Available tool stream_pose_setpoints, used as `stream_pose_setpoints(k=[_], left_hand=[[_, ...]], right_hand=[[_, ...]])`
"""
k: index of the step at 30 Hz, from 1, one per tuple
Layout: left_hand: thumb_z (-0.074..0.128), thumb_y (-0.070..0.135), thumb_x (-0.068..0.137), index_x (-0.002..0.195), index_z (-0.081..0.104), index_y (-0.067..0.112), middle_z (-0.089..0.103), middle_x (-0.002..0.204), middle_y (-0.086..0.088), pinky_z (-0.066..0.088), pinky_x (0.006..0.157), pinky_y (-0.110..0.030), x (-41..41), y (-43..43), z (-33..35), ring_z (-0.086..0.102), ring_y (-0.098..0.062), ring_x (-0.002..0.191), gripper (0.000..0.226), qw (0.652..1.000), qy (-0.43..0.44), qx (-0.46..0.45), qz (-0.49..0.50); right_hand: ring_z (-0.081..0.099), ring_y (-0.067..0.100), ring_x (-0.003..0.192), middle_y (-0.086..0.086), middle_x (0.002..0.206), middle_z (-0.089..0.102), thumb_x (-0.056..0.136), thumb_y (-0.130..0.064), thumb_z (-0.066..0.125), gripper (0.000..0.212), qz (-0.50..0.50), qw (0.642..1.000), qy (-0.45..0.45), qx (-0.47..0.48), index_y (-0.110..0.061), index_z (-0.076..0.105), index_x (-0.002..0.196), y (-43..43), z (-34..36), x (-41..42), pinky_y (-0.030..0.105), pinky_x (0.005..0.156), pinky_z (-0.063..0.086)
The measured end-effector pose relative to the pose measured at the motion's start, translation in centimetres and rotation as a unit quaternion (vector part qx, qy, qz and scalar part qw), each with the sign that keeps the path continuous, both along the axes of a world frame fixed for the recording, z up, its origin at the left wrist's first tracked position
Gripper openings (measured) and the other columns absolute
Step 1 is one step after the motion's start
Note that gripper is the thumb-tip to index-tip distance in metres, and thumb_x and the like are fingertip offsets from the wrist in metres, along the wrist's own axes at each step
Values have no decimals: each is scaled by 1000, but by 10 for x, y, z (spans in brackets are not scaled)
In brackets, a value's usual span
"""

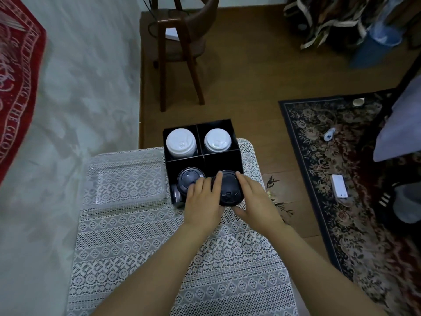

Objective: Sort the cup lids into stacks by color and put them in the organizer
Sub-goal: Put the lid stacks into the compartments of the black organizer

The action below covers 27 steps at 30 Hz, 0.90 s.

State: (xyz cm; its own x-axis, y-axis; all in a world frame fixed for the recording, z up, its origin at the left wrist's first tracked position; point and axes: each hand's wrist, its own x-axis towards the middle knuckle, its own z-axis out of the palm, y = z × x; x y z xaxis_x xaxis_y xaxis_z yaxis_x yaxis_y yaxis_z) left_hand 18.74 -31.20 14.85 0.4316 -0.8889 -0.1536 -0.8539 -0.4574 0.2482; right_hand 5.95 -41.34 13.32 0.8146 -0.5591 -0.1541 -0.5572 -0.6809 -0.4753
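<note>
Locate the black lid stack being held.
Head view, centre: the black lid stack held between left hand and right hand, at the organizer's near-right compartment.

The organizer [225, 163] is black. Its two far compartments hold white lids [181, 143], its near ones black lids [227, 188]. The tablecloth [159, 258] is white lace in geometric bands. On the right, a dark rug [341, 167] bears flowers.

The left hand [202, 201] and right hand [255, 199] are bare. The left forearm [164, 265] and right forearm [319, 265] are bare too, uncovered right to the picture's edge at 6 o'clock.
</note>
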Motion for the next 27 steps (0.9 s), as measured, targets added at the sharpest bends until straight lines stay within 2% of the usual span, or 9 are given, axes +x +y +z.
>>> stream_pose_setpoints(k=[4,8,13,17,21,25,27], left_hand=[[55,42,92,154,1,16,35,146,-4,9,117,-42,7,-13,0,20,-24,140,86,1000,-8,18,9],[57,42,91,154,-2,16,30,150,-4,4,118,-44,12,-22,-1,12,-24,144,90,999,1,29,26],[56,42,91,153,-4,16,25,153,-3,-2,118,-46,16,-30,2,6,-24,146,90,998,-1,47,29],[54,40,93,153,-6,15,24,152,-5,-4,118,-47,17,-32,0,6,-25,147,89,998,-13,52,26],[54,39,94,152,-9,13,17,156,-9,-5,117,-51,18,-35,-3,2,-25,148,90,997,-21,75,21],[53,39,94,152,-9,12,14,157,-9,-7,116,-52,19,-37,-7,2,-25,148,89,995,-35,90,18],[55,36,94,152,-9,13,14,157,-8,-7,116,-52,20,-38,-9,2,-25,147,90,995,-35,92,19]], right_hand=[[29,24,140,7,156,27,87,-29,70,90,30,999,8,-8,-11,13,154,-18,4,12,37,107,41],[29,24,139,8,155,28,87,-28,70,89,56,998,13,-18,-9,15,154,-31,6,21,33,112,31],[32,25,137,7,155,30,87,-33,69,89,81,995,28,-51,-9,16,154,-41,4,26,32,112,29],[41,27,130,9,151,37,85,-34,70,89,90,992,33,-77,-6,20,153,-46,0,29,37,106,37],[40,27,130,9,151,35,85,-34,70,89,97,990,50,-87,-7,20,153,-47,-2,32,36,107,36],[50,34,121,15,143,46,75,-29,80,92,95,989,64,-96,-2,31,148,-45,-8,37,44,99,47],[51,34,119,16,142,47,74,-28,80,91,91,988,67,-101,-2,32,148,-45,-10,39,44,97,48]])
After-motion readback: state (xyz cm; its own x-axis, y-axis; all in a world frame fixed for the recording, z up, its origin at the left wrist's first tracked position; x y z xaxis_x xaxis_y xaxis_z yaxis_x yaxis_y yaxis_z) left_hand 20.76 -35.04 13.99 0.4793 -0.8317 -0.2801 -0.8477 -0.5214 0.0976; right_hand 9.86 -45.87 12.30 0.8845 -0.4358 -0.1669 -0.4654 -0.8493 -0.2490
